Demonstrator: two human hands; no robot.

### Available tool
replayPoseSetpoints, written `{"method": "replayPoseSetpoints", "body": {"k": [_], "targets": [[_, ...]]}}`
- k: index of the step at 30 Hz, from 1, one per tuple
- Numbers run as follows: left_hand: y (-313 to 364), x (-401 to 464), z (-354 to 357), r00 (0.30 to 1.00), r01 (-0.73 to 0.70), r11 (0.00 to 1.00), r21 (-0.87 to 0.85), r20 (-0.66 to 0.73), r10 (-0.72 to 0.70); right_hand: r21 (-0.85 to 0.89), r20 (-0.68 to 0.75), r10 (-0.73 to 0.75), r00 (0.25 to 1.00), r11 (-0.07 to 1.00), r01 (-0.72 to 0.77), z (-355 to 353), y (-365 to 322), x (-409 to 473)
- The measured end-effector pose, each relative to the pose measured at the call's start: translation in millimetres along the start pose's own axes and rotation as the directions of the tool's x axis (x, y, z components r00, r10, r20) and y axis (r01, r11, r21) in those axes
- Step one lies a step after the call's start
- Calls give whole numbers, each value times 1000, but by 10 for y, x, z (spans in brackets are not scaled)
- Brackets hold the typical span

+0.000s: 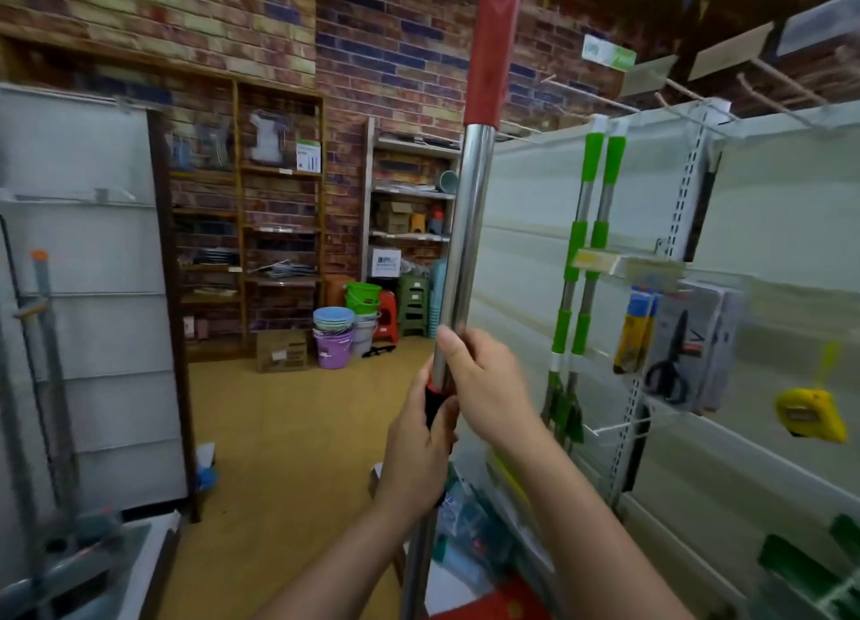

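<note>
A long steel pole (467, 228) with a red grip at its top stands nearly upright in front of me. A black and red collar (433, 398) joins its upper and lower sections. My right hand (484, 382) grips the steel tube just above the collar. My left hand (419, 452) grips the pole at the collar and just below it. The pole's lower end runs out of view at the bottom edge.
Two green-handled poles (586, 247) hang on the white shelving (768, 210) to the right, beside packaged scissors (684, 354) and a yellow tape measure (812, 414). Stacked buckets (335, 335) and stools (412, 303) stand by the brick wall. A white panel (83, 293) stands left.
</note>
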State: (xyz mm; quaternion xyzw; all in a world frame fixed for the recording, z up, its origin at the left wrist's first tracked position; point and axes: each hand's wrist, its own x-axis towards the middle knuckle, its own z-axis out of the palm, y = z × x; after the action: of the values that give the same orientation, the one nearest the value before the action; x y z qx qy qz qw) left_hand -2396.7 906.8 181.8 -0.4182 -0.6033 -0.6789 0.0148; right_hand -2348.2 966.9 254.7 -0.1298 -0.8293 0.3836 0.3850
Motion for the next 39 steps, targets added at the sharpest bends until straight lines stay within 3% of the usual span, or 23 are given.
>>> {"method": "replayPoseSetpoints", "body": {"k": [11, 16, 23, 30, 34, 39], "targets": [[-1483, 1875, 72, 988, 136, 988, -77, 80, -130, -61, -56, 54, 997, 996, -58, 765, 1120, 1900], [-2017, 2925, 138, 986, 125, 976, -178, 127, -103, -98, -149, 73, 986, 991, -88, 992, 1454, 2908], [-2664, 4058, 266, 981, 102, 976, -195, 180, -67, -145, -223, 93, 970, 981, -127, 1248, 1948, 4006], [-3327, 5005, 548, 966, 201, 946, -254, 214, -148, -186, -332, -81, 940, 982, 19, 1302, 2345, 5147], [-3535, 5588, 724, 960, 179, 955, -238, 256, -116, -294, -363, -145, 921, 955, 34, 1265, 2641, 5756], [-3770, 6167, 914, 956, 185, 939, -291, 275, -104, -295, -385, -152, 910, 955, 35, 1241, 2920, 6349]]}}
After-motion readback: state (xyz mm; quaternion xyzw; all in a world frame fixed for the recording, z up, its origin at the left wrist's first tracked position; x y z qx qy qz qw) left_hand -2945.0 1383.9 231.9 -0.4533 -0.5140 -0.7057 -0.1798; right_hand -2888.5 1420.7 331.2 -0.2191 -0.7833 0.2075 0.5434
